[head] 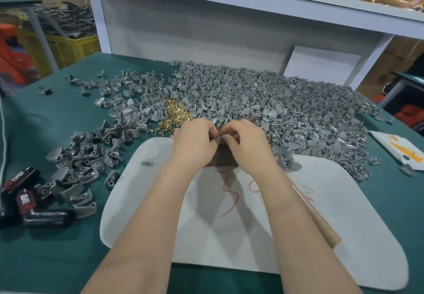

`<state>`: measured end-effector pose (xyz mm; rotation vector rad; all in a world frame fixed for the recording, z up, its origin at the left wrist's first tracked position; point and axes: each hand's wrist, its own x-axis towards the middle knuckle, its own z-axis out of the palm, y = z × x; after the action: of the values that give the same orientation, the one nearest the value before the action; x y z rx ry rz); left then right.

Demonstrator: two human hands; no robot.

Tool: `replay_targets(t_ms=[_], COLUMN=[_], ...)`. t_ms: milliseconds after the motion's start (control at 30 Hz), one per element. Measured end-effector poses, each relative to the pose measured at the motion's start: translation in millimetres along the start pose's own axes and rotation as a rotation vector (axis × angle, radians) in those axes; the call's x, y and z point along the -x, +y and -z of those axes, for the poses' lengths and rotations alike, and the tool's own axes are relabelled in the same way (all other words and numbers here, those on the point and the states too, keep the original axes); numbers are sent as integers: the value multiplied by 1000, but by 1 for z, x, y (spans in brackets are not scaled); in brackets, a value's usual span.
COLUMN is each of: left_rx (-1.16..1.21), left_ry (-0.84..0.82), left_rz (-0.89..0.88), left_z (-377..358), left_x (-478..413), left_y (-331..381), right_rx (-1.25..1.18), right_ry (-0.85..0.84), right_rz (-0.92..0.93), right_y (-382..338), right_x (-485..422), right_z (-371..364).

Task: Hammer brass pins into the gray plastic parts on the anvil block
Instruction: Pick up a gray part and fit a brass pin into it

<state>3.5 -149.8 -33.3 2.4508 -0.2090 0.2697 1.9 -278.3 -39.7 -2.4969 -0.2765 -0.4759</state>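
Note:
My left hand (pixel 195 143) and my right hand (pixel 249 148) meet fingertip to fingertip over the brown anvil block (pixel 223 159), which they mostly hide. Both have curled fingers and pinch a small gray plastic part (pixel 219 135) between them. I cannot make out a pin at the fingertips. Loose brass pins (pixel 176 112) lie in a heap just beyond my left hand. A wooden hammer handle (pixel 317 219) lies along the outside of my right forearm, and its head is hidden.
A white pad (pixel 229 220) with red marks covers the green table under my arms. A big heap of gray parts (pixel 275 101) fills the back and right, a smaller heap (pixel 85 165) the left. Black packets (pixel 27 202) lie far left, a white bag (pixel 399 151) far right.

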Motion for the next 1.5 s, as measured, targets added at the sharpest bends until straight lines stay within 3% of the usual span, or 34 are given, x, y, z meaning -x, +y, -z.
replay_targets(t_ms=[633, 1067, 1367, 1500], left_rx=[-2, -9, -11, 4], left_ry=[5, 22, 20, 5], left_rz=[-6, -17, -13, 1], left_z=[-1, -1, 1, 2], left_x=[0, 0, 1, 2], left_y=[0, 2, 2, 2], right_rx=[-94, 160, 73, 64], right_ry=[36, 24, -12, 124], right_rz=[-175, -132, -129, -286], right_y=[-4, -11, -10, 15], right_x=[0, -5, -2, 7], right_z=[-6, -6, 1, 29])
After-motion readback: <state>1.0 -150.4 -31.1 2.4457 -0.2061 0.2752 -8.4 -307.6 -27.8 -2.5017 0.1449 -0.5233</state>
